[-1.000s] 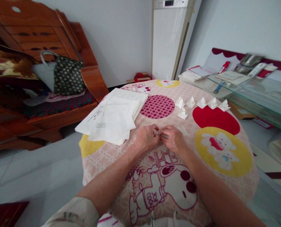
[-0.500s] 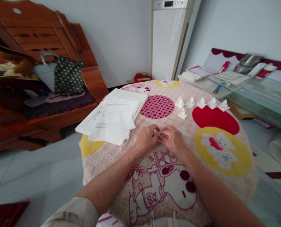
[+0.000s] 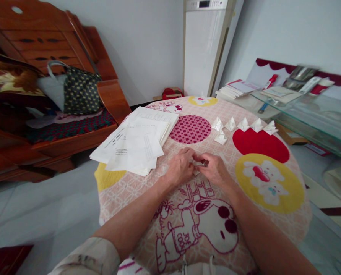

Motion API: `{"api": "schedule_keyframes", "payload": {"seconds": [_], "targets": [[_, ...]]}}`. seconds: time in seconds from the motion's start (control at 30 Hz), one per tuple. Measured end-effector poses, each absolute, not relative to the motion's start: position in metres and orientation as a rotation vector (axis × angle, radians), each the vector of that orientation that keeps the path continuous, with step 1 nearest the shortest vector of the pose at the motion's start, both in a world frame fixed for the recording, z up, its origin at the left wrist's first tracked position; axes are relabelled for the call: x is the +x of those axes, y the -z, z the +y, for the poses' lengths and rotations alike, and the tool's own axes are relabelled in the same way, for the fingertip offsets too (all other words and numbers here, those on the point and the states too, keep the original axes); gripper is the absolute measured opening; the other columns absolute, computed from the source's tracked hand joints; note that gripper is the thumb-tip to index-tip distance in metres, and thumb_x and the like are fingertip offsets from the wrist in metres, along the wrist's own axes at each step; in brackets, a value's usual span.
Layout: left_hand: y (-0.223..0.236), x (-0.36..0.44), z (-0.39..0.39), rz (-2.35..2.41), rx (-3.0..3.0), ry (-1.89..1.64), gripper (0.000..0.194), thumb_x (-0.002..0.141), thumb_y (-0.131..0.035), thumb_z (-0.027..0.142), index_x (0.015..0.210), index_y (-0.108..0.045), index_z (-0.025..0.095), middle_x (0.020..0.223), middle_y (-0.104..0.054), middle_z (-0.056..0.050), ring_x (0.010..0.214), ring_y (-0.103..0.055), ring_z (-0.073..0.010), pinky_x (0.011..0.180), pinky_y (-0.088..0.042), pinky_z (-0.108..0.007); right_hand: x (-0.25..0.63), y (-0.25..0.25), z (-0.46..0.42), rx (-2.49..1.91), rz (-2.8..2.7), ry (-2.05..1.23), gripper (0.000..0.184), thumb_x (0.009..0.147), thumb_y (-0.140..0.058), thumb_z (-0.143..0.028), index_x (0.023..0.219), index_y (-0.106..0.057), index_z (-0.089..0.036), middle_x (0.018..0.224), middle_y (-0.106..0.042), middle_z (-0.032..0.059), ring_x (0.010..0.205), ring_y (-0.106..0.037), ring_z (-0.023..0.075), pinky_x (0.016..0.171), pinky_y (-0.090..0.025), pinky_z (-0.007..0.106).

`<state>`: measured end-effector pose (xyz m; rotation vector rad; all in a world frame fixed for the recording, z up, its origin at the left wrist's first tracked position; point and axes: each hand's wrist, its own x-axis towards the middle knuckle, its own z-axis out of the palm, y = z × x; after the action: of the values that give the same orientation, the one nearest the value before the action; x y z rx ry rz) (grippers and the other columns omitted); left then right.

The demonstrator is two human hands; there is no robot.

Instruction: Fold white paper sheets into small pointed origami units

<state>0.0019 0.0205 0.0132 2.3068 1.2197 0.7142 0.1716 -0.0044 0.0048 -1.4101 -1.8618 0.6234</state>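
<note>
Both hands meet over the middle of the round table, pinching one small piece of folded paper (image 3: 197, 163) between them. My left hand (image 3: 181, 166) is closed on its left side, and my right hand (image 3: 213, 168) is closed on its right side. Fingers cover most of the paper, so its shape is hard to make out. Beyond my right hand stand several small folded paper boats (image 3: 243, 124) in a row, with one more paper boat (image 3: 221, 138) nearer me. A stack of printed sheets (image 3: 130, 143) lies left of my hands.
A patterned cloth (image 3: 170, 217) covers the table. On the left is a wooden bench (image 3: 101, 126) with a dotted bag (image 3: 81, 91). To the right, a glass shelf (image 3: 310, 126) carries bowls, a cup and papers. A white upright cabinet unit (image 3: 203, 49) stands behind the table.
The fingers have shifted around the paper, and the knuckles of both hands have come closer together. The paper is more covered now. The paper boats and the stack stay in place.
</note>
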Motion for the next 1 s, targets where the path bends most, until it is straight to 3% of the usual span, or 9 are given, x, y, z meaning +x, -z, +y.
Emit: {"api": "schedule_keyframes", "payload": {"seconds": [0.23, 0.5, 0.6, 0.77, 1.0], "targets": [[-0.006, 0.003, 0.021, 1.102, 2.379, -0.725, 0.029, 0.071, -0.052, 0.001, 0.087, -0.068, 0.018, 0.116, -0.067, -0.007, 0.11, -0.061, -0.0206, 0.099, -0.051, -0.033, 0.184, 0.0, -0.001, -1.282, -1.75, -0.784, 0.006, 0.079, -0.064, -0.02, 0.08, -0.069, -0.017, 0.078, -0.073, 0.0043, 0.074, -0.066, 0.0184, 0.07, -0.051, 0.031], [-0.005, 0.009, 0.018, 1.174, 2.66, -0.58, 0.024, 0.085, -0.058, 0.013, 0.105, -0.07, 0.02, 0.118, -0.066, -0.006, 0.108, -0.061, -0.0239, 0.094, -0.054, -0.038, 0.189, 0.0, 0.003, -1.282, -1.708, -0.844, 0.009, 0.073, -0.06, -0.021, 0.075, -0.068, -0.018, 0.075, -0.072, 0.0038, 0.072, -0.065, 0.0186, 0.07, -0.051, 0.031], [-0.007, 0.009, 0.019, 1.206, 2.663, -0.509, 0.019, 0.088, -0.057, 0.015, 0.101, -0.071, 0.019, 0.122, -0.065, -0.007, 0.109, -0.061, -0.0235, 0.093, -0.053, -0.036, 0.195, -0.003, 0.004, -1.28, -1.689, -0.941, 0.012, 0.068, -0.061, -0.019, 0.076, -0.069, -0.018, 0.076, -0.073, 0.0039, 0.073, -0.066, 0.0192, 0.069, -0.052, 0.031], [-0.007, 0.009, 0.02, 1.253, 2.602, -0.435, 0.015, 0.088, -0.057, 0.015, 0.089, -0.071, 0.018, 0.11, -0.068, -0.006, 0.098, -0.064, -0.0201, 0.086, -0.053, -0.031, 0.205, -0.011, 0.003, -1.292, -1.731, -1.011, 0.021, 0.066, -0.06, -0.015, 0.083, -0.072, -0.017, 0.084, -0.076, 0.006, 0.079, -0.069, 0.0207, 0.073, -0.054, 0.031], [0.0, 0.009, 0.023, 1.258, 2.596, -0.453, 0.014, 0.088, -0.057, 0.016, 0.088, -0.071, 0.017, 0.103, -0.069, -0.006, 0.094, -0.065, -0.0198, 0.081, -0.052, -0.03, 0.202, -0.008, 0.001, -1.2, -1.91, -0.767, 0.031, 0.065, -0.053, -0.005, 0.082, -0.076, -0.019, 0.092, -0.077, 0.0061, 0.09, -0.071, 0.0215, 0.083, -0.054, 0.033]]}}
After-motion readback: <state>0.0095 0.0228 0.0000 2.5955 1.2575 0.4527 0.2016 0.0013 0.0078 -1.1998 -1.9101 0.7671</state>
